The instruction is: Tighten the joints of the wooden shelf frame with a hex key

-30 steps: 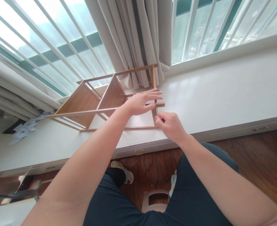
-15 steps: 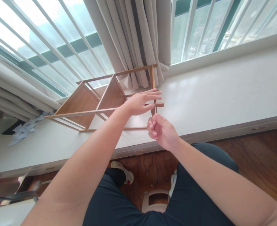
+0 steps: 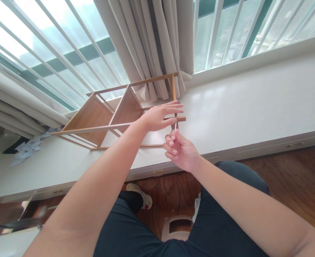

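A wide white window ledge (image 3: 254,103) runs below barred windows, with a pale curtain (image 3: 157,43) hanging down to it in the middle. On the ledge lies a light wooden rack (image 3: 93,114), tipped on its side, its two shelf panels standing on edge and its thin rails reaching toward the curtain.

The left hand (image 3: 159,116) rests on the rack's right end, palm down, fingers stretched out flat and held together over the upper rail where it meets the end post. Just below it the right hand (image 3: 180,150) is curled closed, its fingertips pinching a thin metal tool (image 3: 175,126) that points up at the underside of that rail end, right beside the left fingertips. What kind of tool it is cannot be told; only a short silvery tip shows.

Farther left on the ledge sits some crumpled paper (image 3: 29,148). Below the ledge are a dark wood floor (image 3: 294,175), a light shoe (image 3: 141,194) and a small plastic stool (image 3: 176,228) between the person's dark-trousered legs.
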A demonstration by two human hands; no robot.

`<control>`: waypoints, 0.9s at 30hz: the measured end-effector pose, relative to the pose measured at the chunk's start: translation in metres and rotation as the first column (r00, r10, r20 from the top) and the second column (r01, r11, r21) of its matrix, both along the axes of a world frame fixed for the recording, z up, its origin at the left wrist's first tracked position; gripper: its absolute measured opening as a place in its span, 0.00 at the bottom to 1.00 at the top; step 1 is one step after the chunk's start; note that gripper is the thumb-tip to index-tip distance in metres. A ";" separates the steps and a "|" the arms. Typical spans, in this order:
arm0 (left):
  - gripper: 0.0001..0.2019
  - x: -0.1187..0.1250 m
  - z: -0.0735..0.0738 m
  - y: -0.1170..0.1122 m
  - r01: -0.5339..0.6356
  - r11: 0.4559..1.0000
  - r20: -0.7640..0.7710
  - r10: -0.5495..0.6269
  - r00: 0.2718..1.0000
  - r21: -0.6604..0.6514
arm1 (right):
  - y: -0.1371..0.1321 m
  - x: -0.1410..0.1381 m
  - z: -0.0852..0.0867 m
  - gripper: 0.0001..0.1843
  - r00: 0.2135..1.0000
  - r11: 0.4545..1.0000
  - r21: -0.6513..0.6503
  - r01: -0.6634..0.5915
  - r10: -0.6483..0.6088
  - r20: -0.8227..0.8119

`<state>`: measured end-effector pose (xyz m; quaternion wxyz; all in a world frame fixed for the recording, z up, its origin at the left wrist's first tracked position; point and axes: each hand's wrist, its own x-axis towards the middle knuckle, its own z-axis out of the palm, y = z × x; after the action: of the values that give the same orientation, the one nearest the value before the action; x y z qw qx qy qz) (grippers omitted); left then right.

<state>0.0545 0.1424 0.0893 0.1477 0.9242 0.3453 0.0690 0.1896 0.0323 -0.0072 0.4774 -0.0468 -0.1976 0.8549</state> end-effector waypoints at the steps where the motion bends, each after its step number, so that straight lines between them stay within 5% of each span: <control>1: 0.24 0.000 0.000 0.000 0.001 1.000 0.002 -0.001 1.000 0.000 | 0.000 0.000 0.000 0.20 1.000 1.000 0.000 0.009 -0.009 0.016; 19: 0.25 -0.001 -0.001 0.000 0.005 1.000 -0.005 -0.005 1.000 0.016 | -0.004 -0.001 0.004 0.24 0.970 0.986 0.014 0.166 -0.166 0.179; 27: 0.27 -0.001 0.000 0.000 -0.005 1.000 -0.019 0.006 1.000 0.029 | -0.007 -0.005 0.001 0.21 0.849 0.936 0.095 0.340 -0.349 0.398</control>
<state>0.0537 0.1426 0.0889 0.1307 0.9259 0.3483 0.0654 0.1842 0.0249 -0.0066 0.5713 -0.2541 -0.2901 0.7245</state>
